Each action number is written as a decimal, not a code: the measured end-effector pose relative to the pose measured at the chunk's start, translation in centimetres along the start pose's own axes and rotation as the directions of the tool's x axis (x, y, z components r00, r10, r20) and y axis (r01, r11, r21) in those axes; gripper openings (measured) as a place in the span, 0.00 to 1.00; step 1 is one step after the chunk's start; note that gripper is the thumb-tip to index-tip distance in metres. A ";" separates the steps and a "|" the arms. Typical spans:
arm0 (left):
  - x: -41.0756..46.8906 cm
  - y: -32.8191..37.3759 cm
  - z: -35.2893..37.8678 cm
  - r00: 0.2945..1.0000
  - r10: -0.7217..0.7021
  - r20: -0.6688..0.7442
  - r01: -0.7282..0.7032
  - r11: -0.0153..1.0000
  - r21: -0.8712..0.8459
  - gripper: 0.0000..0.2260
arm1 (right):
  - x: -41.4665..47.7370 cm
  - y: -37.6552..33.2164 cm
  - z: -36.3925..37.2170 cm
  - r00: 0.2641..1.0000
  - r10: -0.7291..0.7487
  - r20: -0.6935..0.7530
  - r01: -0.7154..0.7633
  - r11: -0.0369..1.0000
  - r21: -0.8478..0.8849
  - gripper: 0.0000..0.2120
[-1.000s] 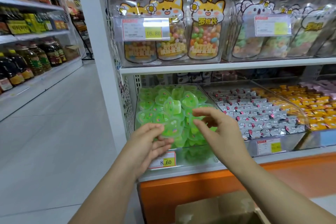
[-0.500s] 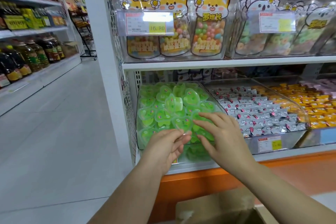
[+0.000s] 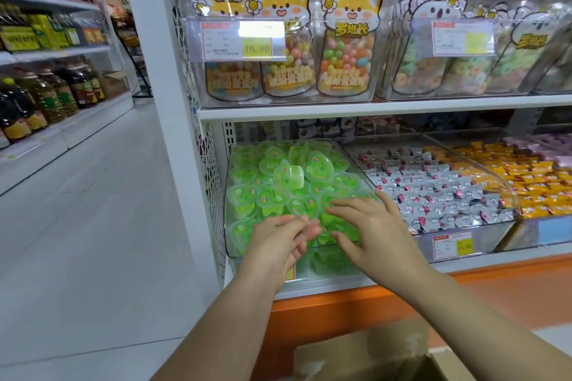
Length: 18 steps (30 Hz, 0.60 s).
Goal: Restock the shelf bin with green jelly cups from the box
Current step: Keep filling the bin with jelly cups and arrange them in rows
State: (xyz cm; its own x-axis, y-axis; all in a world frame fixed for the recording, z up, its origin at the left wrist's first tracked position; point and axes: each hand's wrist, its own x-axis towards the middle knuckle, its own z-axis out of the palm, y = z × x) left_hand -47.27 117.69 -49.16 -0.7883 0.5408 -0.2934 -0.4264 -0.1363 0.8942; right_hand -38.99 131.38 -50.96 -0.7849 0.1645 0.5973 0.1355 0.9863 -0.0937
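Beneath the candy bags, a clear bin is seen heaped with green jelly cups, one cup lying tipped on its side atop the heap. Both hands are held over the bin's front part. The left hand has its fingers loosely straightened, the tips just beside the front cups; nothing is gripped. The right hand has its fingers spread flat across the front cups, with none pinched. A cardboard box is seen below, well apart from both hands.
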 end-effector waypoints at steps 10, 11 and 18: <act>0.2 0.7 -2.0 0.996 0.089 0.033 -0.094 0.965 0.245 0.07 | 6.6 -2.9 0.2 0.996 0.034 0.086 -0.051 0.978 0.204 0.18; 0.2 0.8 -2.3 0.995 0.091 0.039 -0.097 0.964 0.246 0.07 | 7.3 -3.2 0.5 0.993 0.047 0.113 -0.066 0.983 0.174 0.20; -0.1 2.1 -4.4 0.976 0.209 0.059 -0.217 0.932 0.291 0.08 | 9.1 -4.2 2.4 0.983 0.087 0.159 -0.086 0.996 -0.012 0.23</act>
State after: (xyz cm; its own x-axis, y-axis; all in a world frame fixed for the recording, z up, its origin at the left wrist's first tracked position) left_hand -50.04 113.66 -48.73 -0.8325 0.5483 -0.0798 -0.0973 -0.0028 0.9953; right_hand -48.14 128.73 -47.08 -0.8564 0.2491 0.4522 0.2101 0.9683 -0.1354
